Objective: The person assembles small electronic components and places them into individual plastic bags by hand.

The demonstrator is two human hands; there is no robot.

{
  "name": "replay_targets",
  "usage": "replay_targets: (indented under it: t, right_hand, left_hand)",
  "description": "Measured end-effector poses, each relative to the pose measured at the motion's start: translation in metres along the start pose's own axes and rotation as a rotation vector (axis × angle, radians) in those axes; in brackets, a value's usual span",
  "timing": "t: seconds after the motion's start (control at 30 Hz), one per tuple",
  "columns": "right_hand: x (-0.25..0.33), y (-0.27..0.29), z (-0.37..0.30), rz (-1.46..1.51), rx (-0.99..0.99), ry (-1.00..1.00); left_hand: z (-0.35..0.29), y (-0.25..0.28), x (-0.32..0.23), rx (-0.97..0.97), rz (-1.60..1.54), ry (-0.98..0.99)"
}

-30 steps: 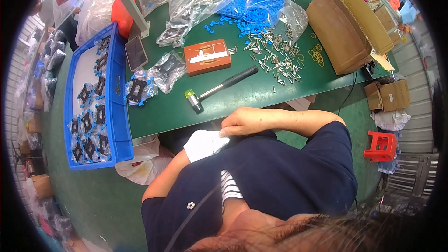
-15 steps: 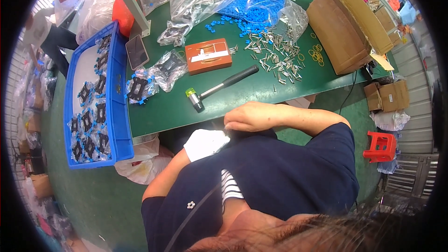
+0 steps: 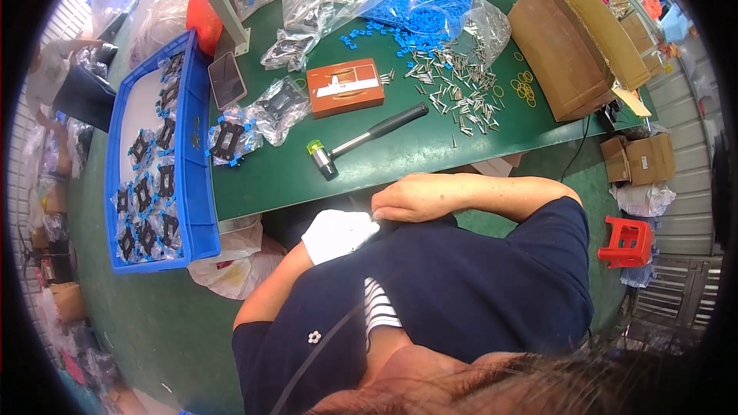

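My left hand [image 3: 338, 237] wears a white glove and rests close to my body, just below the table's front edge. Its fingers point toward my right hand and cannot be made out. My bare right hand [image 3: 411, 197] is closed, its fingers curled at the tip of the gloved hand; whatever they grip is hidden. On the green table [image 3: 284, 188], beyond both hands, lies a mallet [image 3: 330, 160] with a black handle and a yellow-green and black head. Neither hand touches it.
A blue crate [image 3: 201, 207] at left holds bagged black parts with blue clips. Farther back lie a brown box [image 3: 344, 87], a phone [image 3: 227, 81], blue clips in a bag [image 3: 423, 0], scattered screws [image 3: 461, 100], rubber bands [image 3: 524, 91] and a cardboard carton [image 3: 561, 54]. A red stool [image 3: 626, 242] stands right.
My hands stay together in nearly the same place, the right one a touch lower. At the far left, another person has shifted and an arm now shows. The tabletop things have not moved.
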State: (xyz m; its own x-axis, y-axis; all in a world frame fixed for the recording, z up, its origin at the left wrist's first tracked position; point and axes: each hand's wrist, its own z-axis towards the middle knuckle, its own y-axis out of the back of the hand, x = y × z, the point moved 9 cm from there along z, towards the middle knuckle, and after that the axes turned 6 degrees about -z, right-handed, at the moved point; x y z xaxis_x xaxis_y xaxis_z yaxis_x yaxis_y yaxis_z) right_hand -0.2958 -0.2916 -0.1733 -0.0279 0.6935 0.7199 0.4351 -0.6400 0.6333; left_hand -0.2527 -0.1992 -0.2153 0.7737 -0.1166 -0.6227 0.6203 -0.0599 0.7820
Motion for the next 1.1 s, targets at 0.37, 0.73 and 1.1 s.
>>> replay_targets:
  t: [0.37,0.73,1.1]
  right_hand:
    - [0.004,-0.011,-0.003,-0.075,-0.019,-0.043]
    - [0.0,-0.015,0.001,-0.01,-0.06,0.02]
    - [-0.006,-0.051,0.035,0.662,0.155,0.039]
  left_hand:
    - [-0.002,-0.007,-0.003,0.035,0.111,0.047]
    - [0.002,-0.007,-0.003,0.096,0.131,0.109]
    - [-0.033,0.01,0.03,0.031,-0.834,0.411]
